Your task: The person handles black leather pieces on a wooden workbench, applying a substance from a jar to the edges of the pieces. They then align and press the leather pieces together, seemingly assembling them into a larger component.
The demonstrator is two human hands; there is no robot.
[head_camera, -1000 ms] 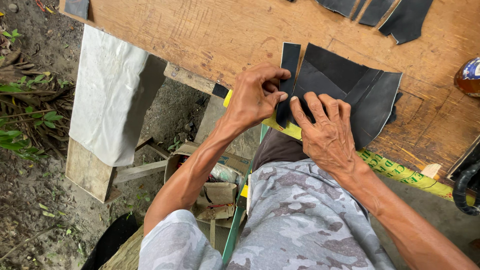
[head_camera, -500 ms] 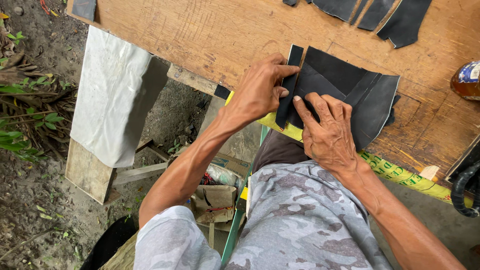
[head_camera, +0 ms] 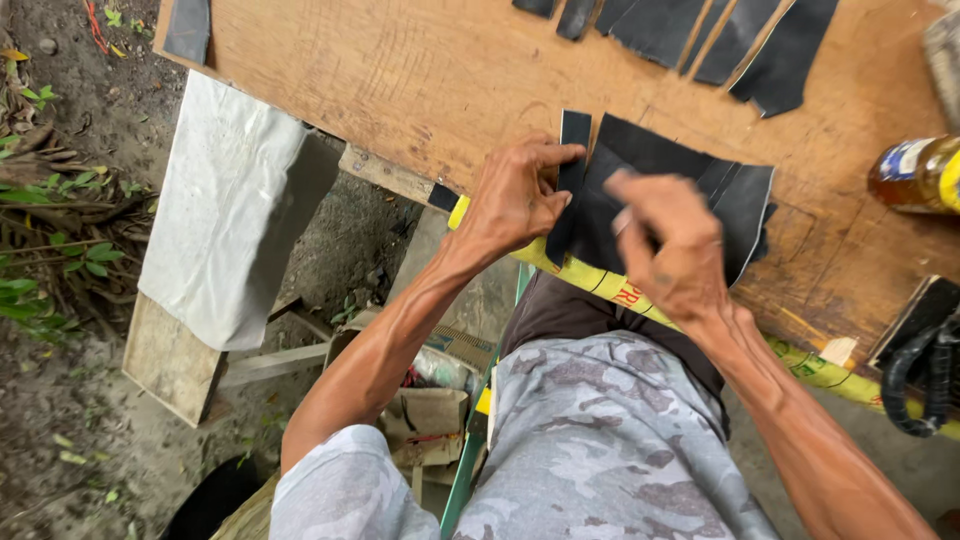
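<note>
Together, left hand and right hand press black rubber sheet.

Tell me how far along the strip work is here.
Done, apparently: several dark strips lie side by side at the board's far edge. In hand: the left hand pinches a narrow strip beside the dark sheets, with the right hand over them. Left: most of the sheets look uncut, though how much gets used is unclear.

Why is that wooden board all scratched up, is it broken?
Not broken. The wooden board carries many thin straight scratches, like cut marks, beside the black sheet under both hands. Its edges look worn, nothing spilled.
</note>
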